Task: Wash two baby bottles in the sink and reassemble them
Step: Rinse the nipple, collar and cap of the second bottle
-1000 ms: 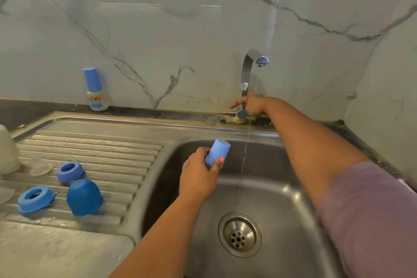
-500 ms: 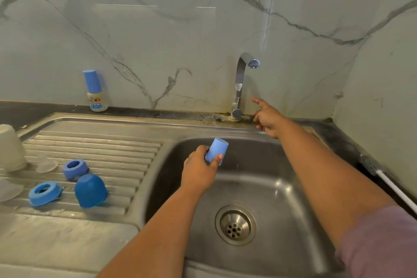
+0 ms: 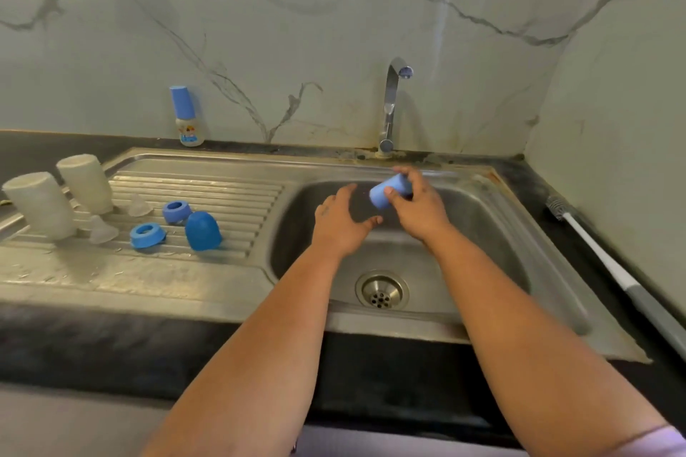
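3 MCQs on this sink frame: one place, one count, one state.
1. Where do the two pale bottle bodies stand?
A. in the sink basin
B. on the ribbed drainboard, at its left end
C. on the wall ledge by the tap

2. How many blue screw rings lie on the drainboard?
A. one
B. two
C. four

3. What is the state of the light blue cap?
A. gripped by the right hand over the basin
B. lying at the drain
C. fitted on a bottle

Key:
1 B, both stand upside down on the ridges, left of the nipples.
2 B, one ring sits beside the dark blue dome cap, the other nearer the front edge.
3 A, the right hand curls round it; the left hand is spread open beside it.
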`<state>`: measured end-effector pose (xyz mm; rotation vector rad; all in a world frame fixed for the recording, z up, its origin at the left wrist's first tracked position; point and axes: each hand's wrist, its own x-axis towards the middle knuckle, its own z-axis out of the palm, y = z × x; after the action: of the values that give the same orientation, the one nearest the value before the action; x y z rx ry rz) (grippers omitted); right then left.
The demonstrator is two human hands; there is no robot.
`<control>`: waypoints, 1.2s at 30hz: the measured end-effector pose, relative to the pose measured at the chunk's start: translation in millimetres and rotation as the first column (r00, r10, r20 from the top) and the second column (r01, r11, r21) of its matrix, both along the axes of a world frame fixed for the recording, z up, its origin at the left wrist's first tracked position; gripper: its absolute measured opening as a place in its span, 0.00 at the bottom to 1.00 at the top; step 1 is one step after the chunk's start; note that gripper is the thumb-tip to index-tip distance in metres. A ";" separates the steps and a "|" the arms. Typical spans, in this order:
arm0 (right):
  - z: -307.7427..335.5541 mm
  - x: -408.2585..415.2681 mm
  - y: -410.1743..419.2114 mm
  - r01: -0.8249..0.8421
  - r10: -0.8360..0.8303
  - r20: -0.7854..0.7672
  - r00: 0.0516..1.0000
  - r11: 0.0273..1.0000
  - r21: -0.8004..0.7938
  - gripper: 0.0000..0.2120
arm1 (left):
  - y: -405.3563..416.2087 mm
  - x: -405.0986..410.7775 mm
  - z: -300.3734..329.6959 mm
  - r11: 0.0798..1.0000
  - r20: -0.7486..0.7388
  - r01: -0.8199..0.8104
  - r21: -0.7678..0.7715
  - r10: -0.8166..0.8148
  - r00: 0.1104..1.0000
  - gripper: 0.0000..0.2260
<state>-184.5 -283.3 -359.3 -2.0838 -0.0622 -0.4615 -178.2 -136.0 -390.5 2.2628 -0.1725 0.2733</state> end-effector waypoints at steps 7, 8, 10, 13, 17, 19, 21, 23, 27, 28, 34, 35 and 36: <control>-22.3 -4.8 -17.2 -0.237 -0.017 -0.418 0.908 0.803 -0.547 0.25 | 19.0 -21.0 0.0 0.936 -0.342 0.107 0.334 0.015 0.939 0.21; -18.6 -2.7 -14.7 -0.140 -0.013 -0.301 0.954 0.865 -0.482 0.25 | 18.7 -22.9 1.0 0.904 -0.382 0.130 0.407 0.040 0.923 0.26; -14.7 3.9 -13.4 -0.012 -0.050 -0.155 0.987 0.926 -0.377 0.26 | 18.8 -23.9 5.1 0.895 -0.339 0.105 0.434 0.054 0.939 0.32; -25.4 -1.0 -14.5 -0.227 -0.047 -0.462 0.885 0.825 -0.518 0.30 | 23.2 -27.2 11.7 0.956 -0.176 0.070 0.283 -0.020 0.984 0.23; -13.7 -8.7 12.0 -0.164 0.052 -0.308 0.950 0.922 -0.352 0.32 | 40.1 -47.1 14.1 0.956 -0.075 0.044 0.291 -0.023 0.997 0.18; -2.2 -11.0 41.5 -0.146 0.089 -0.224 0.971 0.957 -0.250 0.33 | 57.4 -60.0 19.7 0.975 0.133 -0.057 0.214 0.029 0.991 0.13; 5.5 -8.1 75.4 -0.152 0.122 -0.212 0.970 0.979 -0.134 0.28 | 88.2 -70.8 24.9 0.972 0.358 -0.190 0.141 0.129 0.925 0.08; 11.9 -0.1 111.0 -0.194 0.182 -0.207 0.961 0.980 -0.040 0.22 | 130.9 -80.9 26.4 0.948 0.492 -0.313 0.054 0.247 0.835 0.04; 20.9 15.1 171.8 -0.385 0.382 -0.168 0.909 0.923 0.020 0.19 | 210.1 -95.5 21.0 0.823 0.502 -0.557 -0.113 0.531 0.683 0.02; 21.1 18.5 185.1 -0.410 0.403 -0.164 0.900 0.912 -0.008 0.18 | 224.3 -96.8 19.1 0.790 0.469 -0.596 -0.145 0.585 0.661 0.02; 12.8 43.4 228.6 -0.438 0.404 -0.194 0.894 0.879 -0.188 0.18 | 239.0 -89.3 14.7 0.780 0.360 -0.606 -0.159 0.617 0.700 0.03; 11.3 46.3 231.6 -0.447 0.404 -0.216 0.889 0.867 -0.220 0.19 | 237.0 -88.5 14.5 0.791 0.373 -0.594 -0.146 0.600 0.708 0.03; 9.5 49.1 234.3 -0.456 0.403 -0.236 0.884 0.854 -0.250 0.19 | 236.7 -86.9 13.7 0.799 0.380 -0.585 -0.138 0.588 0.714 0.03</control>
<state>-135.4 -49.1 -349.7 -2.3095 -0.5174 0.0142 -265.1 100.8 -376.7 2.1649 0.3554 1.0898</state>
